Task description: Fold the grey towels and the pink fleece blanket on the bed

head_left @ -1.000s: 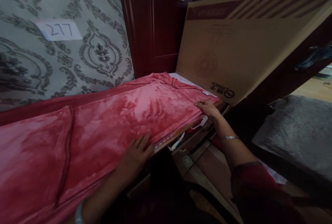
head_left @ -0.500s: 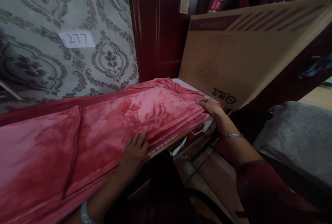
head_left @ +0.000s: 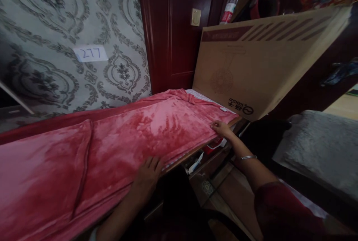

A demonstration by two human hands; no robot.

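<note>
A pink-red plush cloth (head_left: 123, 140), layered and partly folded, lies along a narrow table; whether it is a blanket or a garment I cannot tell. My left hand (head_left: 148, 174) rests at the cloth's near edge, fingers stretched out on the fabric. Farther right, the fingers of my right hand (head_left: 222, 128) are pinched on the front edge of the cloth, close to its right end. A raised seam or fold crosses the cloth on the left. Beneath it, a strip of pale patterned sheet (head_left: 179, 159) shows along the table edge.
A large cardboard box (head_left: 237, 69) leans behind the table's right end, with a plastic bottle (head_left: 229, 10) behind it. A grey plush-covered seat (head_left: 321, 148) stands at right. Papers and a red packet (head_left: 214, 145) sit under the tabletop. A paper marked 277 (head_left: 91, 53) hangs on the wall.
My right hand has come slightly down and nearer along with the cloth's front edge, which now lies flatter. My left hand has shifted a little down in view. The camera view has tilted slightly up.
</note>
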